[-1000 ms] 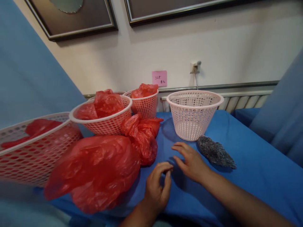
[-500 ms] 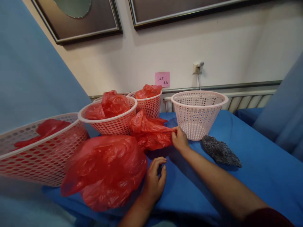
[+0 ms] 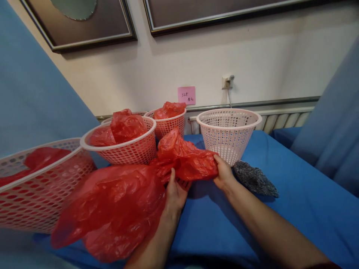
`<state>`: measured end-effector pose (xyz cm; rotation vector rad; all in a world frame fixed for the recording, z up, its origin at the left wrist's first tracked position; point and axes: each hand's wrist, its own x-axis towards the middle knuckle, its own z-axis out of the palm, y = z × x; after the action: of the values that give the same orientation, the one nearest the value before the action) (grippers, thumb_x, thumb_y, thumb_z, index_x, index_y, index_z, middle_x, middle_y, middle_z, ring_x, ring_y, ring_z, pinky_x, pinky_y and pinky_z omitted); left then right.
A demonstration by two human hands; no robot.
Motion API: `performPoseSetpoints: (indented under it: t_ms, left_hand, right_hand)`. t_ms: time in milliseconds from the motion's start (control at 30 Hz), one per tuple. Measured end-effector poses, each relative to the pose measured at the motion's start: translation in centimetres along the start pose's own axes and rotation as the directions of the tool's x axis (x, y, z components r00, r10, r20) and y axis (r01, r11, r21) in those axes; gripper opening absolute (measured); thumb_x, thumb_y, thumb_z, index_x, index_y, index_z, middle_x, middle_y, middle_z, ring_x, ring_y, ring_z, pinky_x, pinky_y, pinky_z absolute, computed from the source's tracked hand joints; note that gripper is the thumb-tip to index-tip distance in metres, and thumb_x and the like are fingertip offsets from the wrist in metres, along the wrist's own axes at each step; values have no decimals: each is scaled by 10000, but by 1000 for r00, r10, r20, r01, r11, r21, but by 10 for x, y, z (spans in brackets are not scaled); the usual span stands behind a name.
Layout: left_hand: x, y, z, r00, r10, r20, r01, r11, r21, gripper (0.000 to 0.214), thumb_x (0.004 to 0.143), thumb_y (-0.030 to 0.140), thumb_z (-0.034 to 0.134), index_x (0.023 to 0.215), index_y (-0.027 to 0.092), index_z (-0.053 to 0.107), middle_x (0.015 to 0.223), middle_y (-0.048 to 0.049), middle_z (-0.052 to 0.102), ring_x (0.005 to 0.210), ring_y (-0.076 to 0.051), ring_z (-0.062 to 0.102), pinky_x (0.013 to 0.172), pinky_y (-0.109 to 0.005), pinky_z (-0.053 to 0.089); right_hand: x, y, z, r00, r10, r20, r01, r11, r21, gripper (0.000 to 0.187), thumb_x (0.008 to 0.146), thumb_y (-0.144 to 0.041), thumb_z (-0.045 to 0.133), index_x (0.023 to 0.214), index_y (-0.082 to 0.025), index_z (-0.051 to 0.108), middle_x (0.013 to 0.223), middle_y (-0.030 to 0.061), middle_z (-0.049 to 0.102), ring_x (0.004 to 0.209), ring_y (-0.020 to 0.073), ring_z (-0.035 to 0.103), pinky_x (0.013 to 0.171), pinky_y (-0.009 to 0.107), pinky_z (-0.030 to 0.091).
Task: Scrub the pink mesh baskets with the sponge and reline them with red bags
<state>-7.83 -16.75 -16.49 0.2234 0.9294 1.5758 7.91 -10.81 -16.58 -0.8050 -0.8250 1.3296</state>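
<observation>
A crumpled red plastic bag [image 3: 192, 158] stretches between my two hands above the blue cloth. My right hand [image 3: 223, 172] grips its right end, the fingertips partly hidden by the plastic. My left hand [image 3: 176, 190] is at its lower left side, thumb up in front and fingers curled under the plastic. Left of that hand, a large puffed-out red plastic bag [image 3: 117, 209] lies against my left forearm. It meets the crumpled one; I cannot tell whether the two are joined. An unlined pale pink plastic basket [image 3: 228, 138] stands just beyond my right hand.
A dark speckled bundle [image 3: 255, 178] lies right of the unlined basket. Baskets holding red bags stand at left: a near one [image 3: 47, 194], a middle one [image 3: 131, 149] and a back one [image 3: 171, 125]. Blue cloth [image 3: 294, 224] covers the table. A wall socket [image 3: 227, 82] holds a plug.
My left hand has moved up and forward from the cloth to the crumpled red bag. My right hand now has a fuller hold on its end, and the bag is spread wider.
</observation>
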Motion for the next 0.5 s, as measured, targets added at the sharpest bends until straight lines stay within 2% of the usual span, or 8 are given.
performPoseSetpoints:
  t_ms: [67, 133, 233, 300, 367, 400, 467, 500]
  left_hand:
    - [12, 3, 5, 996, 14, -89, -21, 997, -73, 211, 1041, 328, 549, 970, 196, 697, 899, -45, 755, 738, -147, 724, 691, -268, 596]
    - [23, 4, 5, 986, 14, -164, -30, 995, -96, 274, 1058, 210, 470, 850, 191, 648, 773, -13, 724, 645, -114, 694, 647, -222, 576]
    - [27, 1, 1, 987, -27, -156, 13, 996, -88, 327, 1058, 170, 427, 788, 184, 611, 697, -5, 697, 596, -104, 678, 617, -198, 563]
    - [19, -3, 1, 991, -93, -98, 87, 994, -64, 288, 1045, 256, 489, 829, 162, 654, 734, -51, 727, 617, -152, 699, 605, -251, 586]
    - [5, -9, 5, 979, -200, 43, 201, 979, -28, 276, 1012, 360, 570, 951, 130, 708, 866, -112, 776, 704, -214, 739, 655, -327, 624]
    - [-3, -13, 7, 959, -253, 128, 256, 967, -6, 274, 987, 374, 617, 1017, 123, 722, 952, -129, 792, 777, -236, 759, 718, -356, 639]
    - [-17, -20, 14, 920, -296, 257, 292, 955, 55, 239, 904, 307, 730, 1070, 136, 737, 1056, -115, 802, 920, -259, 773, 870, -374, 631]
    - [-22, -24, 17, 920, -272, 281, 258, 962, 86, 243, 842, 257, 786, 1052, 142, 747, 1050, -105, 807, 957, -268, 772, 919, -377, 617]
  right_hand:
    - [-10, -15, -14, 990, 112, 85, -124, 981, 150, 317, 928, -447, 541, 1083, -204, 673, 1141, 99, 781, 1119, 275, 734, 973, 437, 607]
    - [-19, -32, -33, 970, 193, 148, -229, 929, 291, 286, 953, -421, 560, 1090, -211, 697, 1127, 77, 793, 1110, 269, 742, 989, 435, 607]
    - [-31, -53, -64, 970, 208, 123, -239, 897, 372, 265, 968, -419, 572, 1090, -233, 716, 1090, 50, 804, 1051, 266, 762, 973, 437, 618]
    - [-39, -59, -82, 971, 223, 88, -239, 900, 365, 268, 967, -434, 578, 1088, -246, 726, 1077, 40, 807, 1012, 265, 772, 957, 434, 626]
    - [-47, -60, -96, 965, 252, 66, -260, 912, 317, 281, 957, -452, 584, 1072, -247, 738, 1053, 40, 809, 985, 267, 777, 929, 425, 635]
    - [-50, -58, -103, 963, 262, 65, -270, 923, 274, 298, 950, -473, 585, 1060, -245, 743, 1039, 46, 808, 978, 273, 778, 909, 425, 639]
    - [-55, -51, -117, 965, 255, 57, -261, 957, 125, 360, 931, -535, 578, 1027, -235, 751, 1014, 70, 806, 949, 295, 778, 849, 434, 644]
    - [-56, -47, -124, 972, 231, 36, -231, 973, 0, 391, 917, -569, 579, 999, -228, 752, 991, 80, 804, 914, 304, 778, 809, 436, 644]
